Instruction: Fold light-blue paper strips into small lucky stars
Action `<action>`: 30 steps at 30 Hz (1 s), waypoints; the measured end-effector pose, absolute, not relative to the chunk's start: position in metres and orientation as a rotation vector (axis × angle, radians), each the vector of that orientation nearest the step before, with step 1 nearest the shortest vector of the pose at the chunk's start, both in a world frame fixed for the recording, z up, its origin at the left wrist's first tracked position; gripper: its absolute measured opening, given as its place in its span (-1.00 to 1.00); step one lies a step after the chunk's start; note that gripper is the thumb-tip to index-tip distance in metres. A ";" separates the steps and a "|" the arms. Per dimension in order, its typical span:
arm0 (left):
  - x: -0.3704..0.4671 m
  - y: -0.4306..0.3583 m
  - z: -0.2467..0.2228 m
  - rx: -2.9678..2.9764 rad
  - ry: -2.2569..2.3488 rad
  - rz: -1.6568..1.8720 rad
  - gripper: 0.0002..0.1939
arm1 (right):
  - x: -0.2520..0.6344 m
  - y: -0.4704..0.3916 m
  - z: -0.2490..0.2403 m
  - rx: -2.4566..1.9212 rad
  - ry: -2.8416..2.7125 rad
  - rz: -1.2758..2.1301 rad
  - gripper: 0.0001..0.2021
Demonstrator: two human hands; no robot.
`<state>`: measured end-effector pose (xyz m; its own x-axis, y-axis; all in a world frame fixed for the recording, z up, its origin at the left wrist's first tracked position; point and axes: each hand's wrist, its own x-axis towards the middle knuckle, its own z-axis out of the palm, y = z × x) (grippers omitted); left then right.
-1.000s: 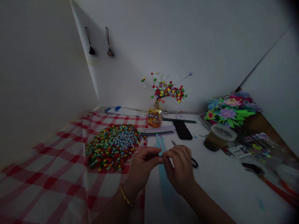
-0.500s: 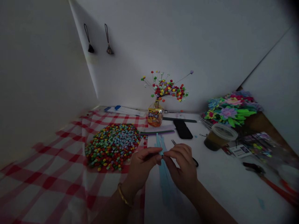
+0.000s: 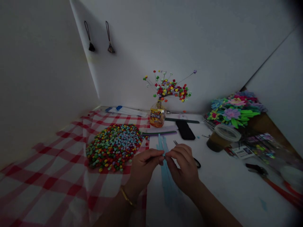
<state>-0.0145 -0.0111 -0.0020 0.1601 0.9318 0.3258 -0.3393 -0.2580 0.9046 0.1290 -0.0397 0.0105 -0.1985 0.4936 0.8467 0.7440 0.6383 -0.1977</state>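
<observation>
Lying at far left: a red-checked cloth point(image 3: 47, 176) carrying a heap of small coloured paper stars point(image 3: 113, 146). Pinching centre: the left hand point(image 3: 142, 168) and right hand point(image 3: 183, 168), fingers closed tip to tip on a tiny blue paper piece point(image 3: 163, 155), held just above the counter point(image 3: 224, 186). Compared with a second ago, the hands are sitting slightly higher, grip unchanged, so folding is continuing. Its axis is too small to tell; the loose blue strips point(image 3: 165, 183) below are running away from the person. Resting right: scissors point(image 3: 195, 161), a lidded cup point(image 3: 222, 138), paper flowers point(image 3: 234, 112).
</observation>
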 end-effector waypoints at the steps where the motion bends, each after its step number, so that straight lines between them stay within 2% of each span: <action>1: -0.015 -0.011 -0.002 1.288 0.655 1.391 -0.81 | 0.129 -0.040 0.011 -0.980 -1.869 -0.318 -0.88; 8: -0.019 -0.010 -0.002 1.339 0.647 1.302 -0.81 | 0.133 -0.037 0.012 -0.951 -1.986 -0.275 -0.89; 16: -0.012 -0.011 -0.007 0.978 0.683 1.306 -0.81 | 0.124 -0.038 0.008 -1.001 -1.787 -0.359 -0.91; 20: -0.014 -0.010 -0.008 0.984 0.592 1.298 -0.86 | 0.128 -0.038 0.011 -0.943 -1.796 -0.279 -0.92; 30: -0.015 -0.012 -0.006 1.036 0.631 1.304 -0.84 | 0.132 -0.039 0.012 -0.942 -1.833 -0.338 -0.90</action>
